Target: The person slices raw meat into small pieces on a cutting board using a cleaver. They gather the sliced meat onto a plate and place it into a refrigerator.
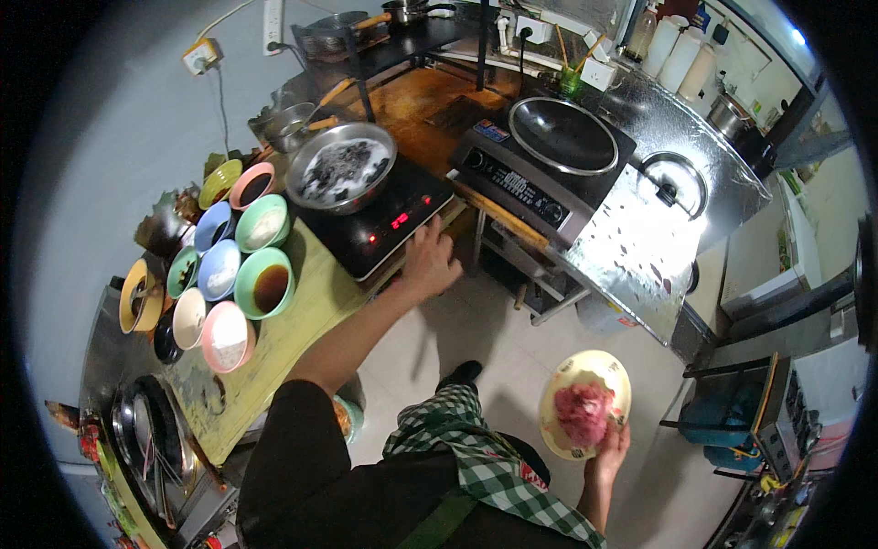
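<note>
With its fingertips at the front edge of a black induction cooktop [367,237], near the lit red digits, my left hand [430,262] holds nothing. On that cooktop stands a metal pan [306,194] of foaming, whitish liquid with dark pieces in it. My right hand [609,449] grips the rim of a pale yellow plate [621,377], held out over the floor. A mound of raw, reddish-pink meat [583,414] lies on the plate. Colored bowls of powders and dark liquids, among them a green bowl of brown liquid [270,287], are grouped left of the cooktop.
A second cooker [511,182] bears an empty wok [564,135]. Right of it lie a shiny metal sheet [627,254] and a round lid [675,182]. Two small saucepans [291,127] sit behind the pan. A rack with black bars [724,394] stands at the right.
</note>
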A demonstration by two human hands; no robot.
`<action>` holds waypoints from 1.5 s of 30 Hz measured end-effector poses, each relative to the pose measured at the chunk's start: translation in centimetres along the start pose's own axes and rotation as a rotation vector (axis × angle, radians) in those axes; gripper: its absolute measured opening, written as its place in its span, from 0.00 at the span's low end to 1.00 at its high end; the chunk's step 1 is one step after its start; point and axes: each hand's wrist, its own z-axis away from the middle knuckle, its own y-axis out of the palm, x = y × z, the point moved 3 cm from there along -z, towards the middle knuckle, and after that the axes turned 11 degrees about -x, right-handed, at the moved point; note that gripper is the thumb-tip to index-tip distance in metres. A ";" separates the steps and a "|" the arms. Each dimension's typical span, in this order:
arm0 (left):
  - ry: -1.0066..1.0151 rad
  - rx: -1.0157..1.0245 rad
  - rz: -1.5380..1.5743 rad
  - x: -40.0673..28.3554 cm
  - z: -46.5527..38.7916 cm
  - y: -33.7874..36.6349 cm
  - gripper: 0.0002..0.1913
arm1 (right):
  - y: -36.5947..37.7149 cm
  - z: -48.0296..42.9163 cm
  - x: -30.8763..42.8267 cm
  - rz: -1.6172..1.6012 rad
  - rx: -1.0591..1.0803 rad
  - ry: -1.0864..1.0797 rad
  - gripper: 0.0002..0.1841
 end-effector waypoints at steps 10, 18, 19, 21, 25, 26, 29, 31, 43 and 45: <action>-0.118 0.229 -0.399 4.9 -6.3 5.7 0.18 | -10.7 -6.5 3.6 0.060 -0.443 -0.039 0.24; 0.336 -0.284 -0.365 -3.1 -13.2 6.7 0.14 | -25.2 -5.8 1.7 0.210 -0.666 0.047 0.24; 0.381 -0.286 -0.272 -7.2 -12.4 9.0 0.14 | -26.4 -5.6 2.0 0.207 -0.711 0.032 0.22; 0.473 -0.158 -0.088 -19.3 -8.3 15.0 0.14 | -33.3 -5.7 3.6 0.198 -0.778 0.046 0.17; 0.652 0.544 -0.026 -40.8 6.4 29.4 0.15 | -48.3 -6.8 6.0 -0.004 -0.898 0.085 0.13; 0.695 0.767 -0.110 -44.0 10.9 32.4 0.15 | -53.7 -6.5 6.8 0.024 -0.996 0.034 0.13; 1.104 1.198 -0.429 -50.7 17.4 37.9 0.15 | -64.1 -7.4 8.4 -0.089 -1.148 0.045 0.14; 1.537 1.113 -0.412 -57.0 17.3 39.0 0.15 | -68.3 -8.5 9.6 -0.054 -1.192 0.000 0.13; 0.777 2.073 0.869 -142.9 38.8 24.9 0.31 | -100.4 -12.9 14.2 -0.249 -1.558 0.028 0.18; 0.847 2.339 0.713 -147.6 46.1 21.6 0.35 | -103.5 -11.7 14.3 -0.285 -1.561 -0.125 0.19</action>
